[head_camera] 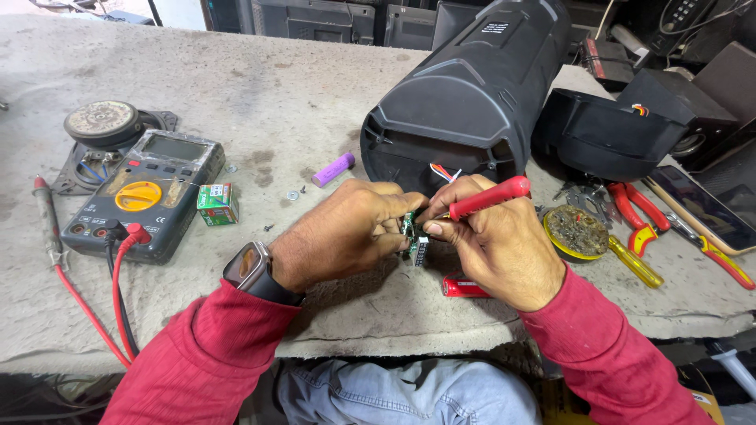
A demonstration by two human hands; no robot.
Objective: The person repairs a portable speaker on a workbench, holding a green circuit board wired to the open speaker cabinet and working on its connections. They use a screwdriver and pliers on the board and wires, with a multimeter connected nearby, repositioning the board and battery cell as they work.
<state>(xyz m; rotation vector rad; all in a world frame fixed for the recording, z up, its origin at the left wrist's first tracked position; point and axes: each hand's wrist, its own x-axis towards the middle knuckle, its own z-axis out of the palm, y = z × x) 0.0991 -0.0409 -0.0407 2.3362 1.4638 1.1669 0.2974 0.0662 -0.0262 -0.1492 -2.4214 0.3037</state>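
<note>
My left hand point(346, 232) pinches a small green circuit board point(410, 236) just in front of the open end of a big black cylindrical speaker housing point(472, 86). Thin red and white wires point(442, 172) run from the housing towards the board. My right hand point(496, 244) grips a red-handled tool point(488, 197) like a pen, its tip hidden at the board between my fingers. A red object point(461, 287) lies on the bench under my right hand, mostly covered.
A multimeter point(146, 193) with red and black leads sits at the left beside a small green box point(216, 203) and a round speaker driver point(102, 122). A purple battery cell point(332, 169), small screws, a flux tin point(577, 230), a yellow screwdriver point(635, 262), red pliers point(642, 216) and a phone point(705, 206) lie around.
</note>
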